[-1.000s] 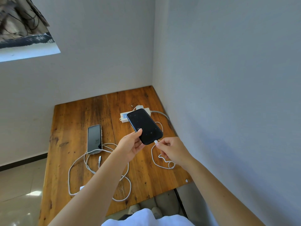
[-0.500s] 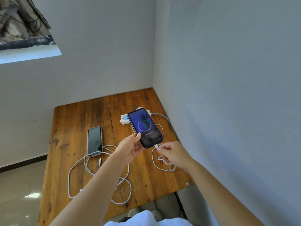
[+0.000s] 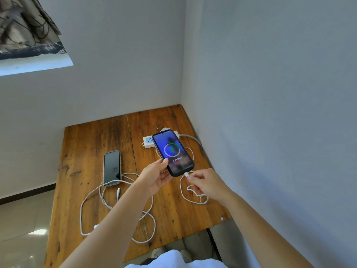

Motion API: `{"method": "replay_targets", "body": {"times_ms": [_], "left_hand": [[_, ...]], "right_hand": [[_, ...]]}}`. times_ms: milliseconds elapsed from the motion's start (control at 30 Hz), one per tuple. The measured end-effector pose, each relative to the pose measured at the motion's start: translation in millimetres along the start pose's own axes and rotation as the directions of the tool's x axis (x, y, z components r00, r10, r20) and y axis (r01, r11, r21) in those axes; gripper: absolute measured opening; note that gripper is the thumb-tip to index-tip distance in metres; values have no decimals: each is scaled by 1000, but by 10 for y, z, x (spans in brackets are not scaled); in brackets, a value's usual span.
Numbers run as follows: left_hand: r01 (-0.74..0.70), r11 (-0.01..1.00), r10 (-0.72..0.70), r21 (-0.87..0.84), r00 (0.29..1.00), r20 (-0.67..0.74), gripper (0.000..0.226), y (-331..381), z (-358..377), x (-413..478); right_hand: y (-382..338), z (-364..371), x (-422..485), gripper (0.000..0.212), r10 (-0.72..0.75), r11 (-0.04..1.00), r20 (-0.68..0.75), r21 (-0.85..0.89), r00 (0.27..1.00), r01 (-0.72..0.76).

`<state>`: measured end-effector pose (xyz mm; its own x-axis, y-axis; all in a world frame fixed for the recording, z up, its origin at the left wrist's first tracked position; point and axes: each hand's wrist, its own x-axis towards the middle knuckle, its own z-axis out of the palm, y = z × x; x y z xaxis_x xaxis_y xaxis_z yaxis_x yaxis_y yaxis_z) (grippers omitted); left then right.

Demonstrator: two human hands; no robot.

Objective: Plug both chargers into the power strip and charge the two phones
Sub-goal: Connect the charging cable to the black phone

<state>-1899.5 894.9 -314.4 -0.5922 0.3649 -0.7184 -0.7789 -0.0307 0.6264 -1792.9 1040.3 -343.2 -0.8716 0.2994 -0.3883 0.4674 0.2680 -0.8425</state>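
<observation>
Since a second ago the held phone's screen went from black to lit, now showing a green charging ring on blue, and the white plug sits in its bottom port instead of just short of it.

Left to right, using the power strip (image 3: 148, 141) as the landmark: down and left of it a second phone (image 3: 112, 168) lies flat on the wooden table (image 3: 87, 144), screen dark, long axis running front to back, top end pointing at the back wall. Nearer the front edge, well left of the strip, a loose white cable (image 3: 87, 206) sprawls in loops, its free connector (image 3: 118, 191) lying just beside that phone's near end, not plugged in as far as I can see.

Left hand (image 3: 154, 177) grips the lit phone (image 3: 172, 152) by its lower left edge, thumb on the bezel, fingers underneath. That phone is held up in front of the strip, covering its right half, tilted so the top points away and slightly left.

Right hand (image 3: 207, 183) has thumb and forefinger pinched on the second cable (image 3: 188, 197) right behind the plug (image 3: 186, 174).

Count: two phones, two white cables, one strip. Something white looks plugged in at the strip's far side, mostly hidden.
</observation>
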Motion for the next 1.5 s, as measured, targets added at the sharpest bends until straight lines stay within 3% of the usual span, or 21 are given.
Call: {"method": "replay_targets", "body": {"times_ms": [1500], "left_hand": [[-28,999,27,39,999,31,38,-26,-59,30]], "right_hand": [[-59,-45,-71,12,-5,999,15,53,1000,4]]}}
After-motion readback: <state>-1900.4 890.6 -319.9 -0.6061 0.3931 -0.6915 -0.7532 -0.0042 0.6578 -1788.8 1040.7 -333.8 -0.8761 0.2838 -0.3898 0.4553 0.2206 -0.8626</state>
